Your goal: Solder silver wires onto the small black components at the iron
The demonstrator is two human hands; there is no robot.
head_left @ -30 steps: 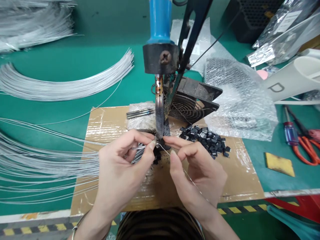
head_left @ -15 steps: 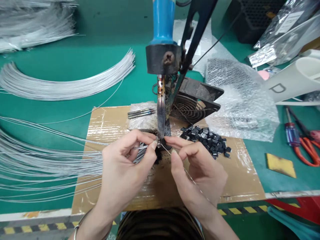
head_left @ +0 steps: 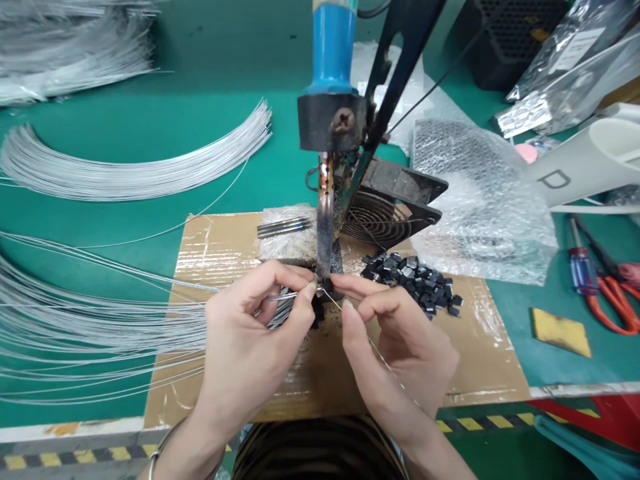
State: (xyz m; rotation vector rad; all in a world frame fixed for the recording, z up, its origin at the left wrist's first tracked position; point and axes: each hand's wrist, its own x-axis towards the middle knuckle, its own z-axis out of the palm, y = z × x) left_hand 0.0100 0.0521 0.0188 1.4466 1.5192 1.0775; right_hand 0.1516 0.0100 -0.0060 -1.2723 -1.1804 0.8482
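A blue-handled soldering iron (head_left: 332, 53) hangs upright in a black stand arm, its tip (head_left: 324, 250) pointing down between my hands. My left hand (head_left: 260, 333) pinches thin grey cable (head_left: 281, 297) close below the tip; the cable's very end is hidden by my fingers. My right hand (head_left: 400, 347) holds a thin strand of solder wire (head_left: 379, 357) between thumb and fingers, its front end reaching the spot under the tip. Whether solder and tip touch is too small to tell. Small black connector pieces (head_left: 413, 277) lie heaped beyond my right hand.
Many grey cables (head_left: 100, 327) run in from the left across the cardboard (head_left: 465, 360). Another cable bundle (head_left: 135, 180) lies behind. A black fan (head_left: 385, 207) stands behind the iron. Bubble wrap (head_left: 475, 200), a yellow sponge (head_left: 561, 332) and orange-handled pliers (head_left: 617, 303) lie right.
The soldering iron's handle and collar have shifted slightly right and down. Both hands hold nearly the same place, with the cable and solder wire still pinched.
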